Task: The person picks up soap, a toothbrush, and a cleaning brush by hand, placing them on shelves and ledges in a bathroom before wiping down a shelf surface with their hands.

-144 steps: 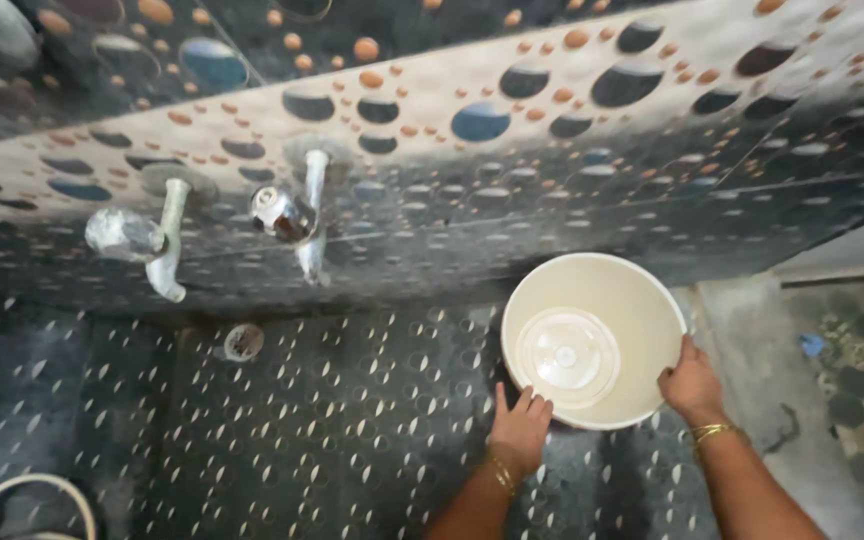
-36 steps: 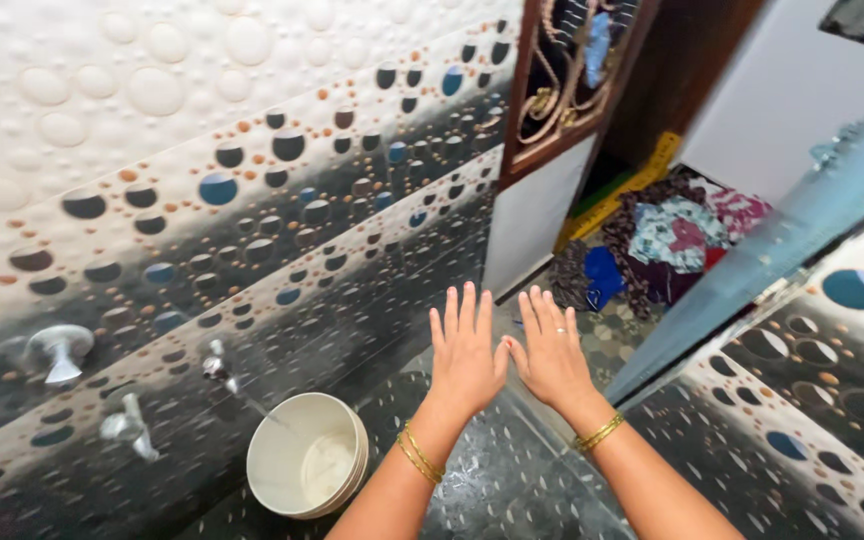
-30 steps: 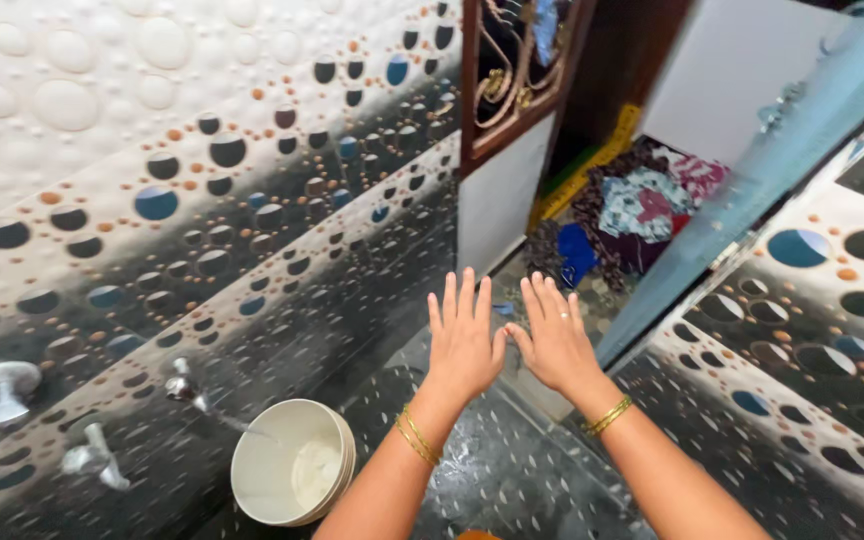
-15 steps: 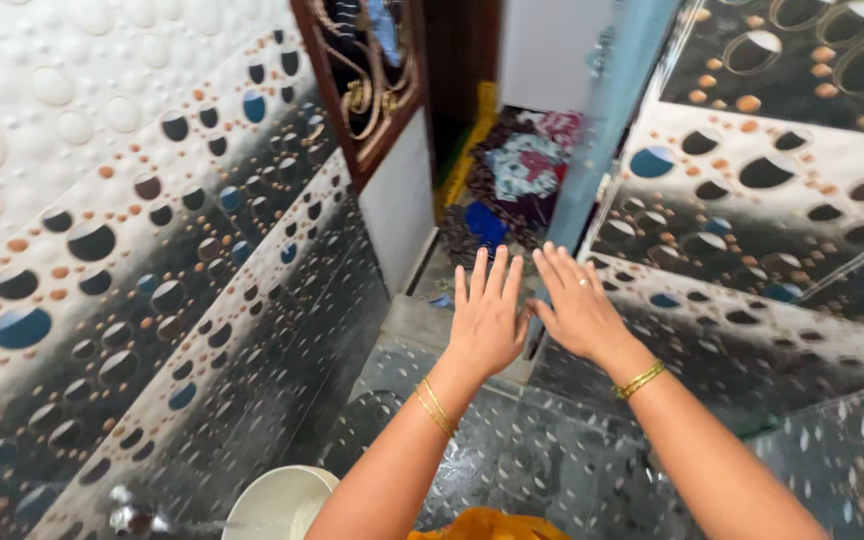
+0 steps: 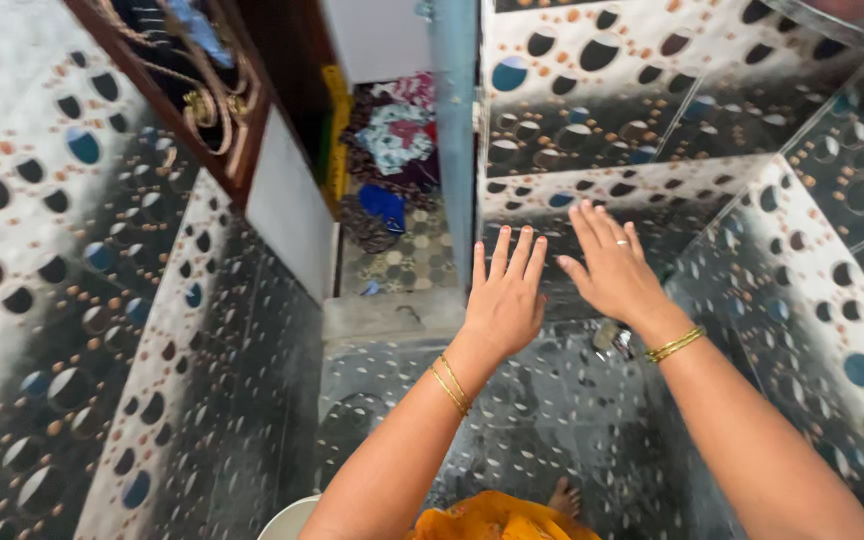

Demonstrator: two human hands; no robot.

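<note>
Currently both hands are raised in front of the person, palms down, fingers spread and straight. Left hand (image 5: 505, 300): fully open, holds nothing, touches nothing. Right hand (image 5: 612, 270): likewise fully open and empty, just beside the left, thumbs near but apart.

Nearest things: the dark speckled wet floor (image 5: 552, 420) below the hands, and a small floor drain (image 5: 612, 338) showing just under the right wrist. A white bucket (image 5: 290, 520) is only a sliver of rim at the bottom edge, well apart from both hands; its contents are out of view.

Progress, as a judgement: nothing is in hand and nothing is being reached for, so no handling step is under way; the bucket stands on the floor and is not gripped.

Counts:
- hands: two, both bare
- gold bangles (image 5: 450, 383): two on the left wrist, about two on the right; one ring on the right hand
- buckets: one, partly seen
- drains: one
- doorways: one, with a raised threshold (image 5: 392, 315)
- pile of mixed clothes (image 5: 387, 150) beyond the doorway: one heap, items too tangled to count
- bare foot (image 5: 564, 495): one visible, beside orange cloth (image 5: 487, 520).

Walls (image 5: 62, 300) on both sides carry bubble-pattern tiles.
</note>
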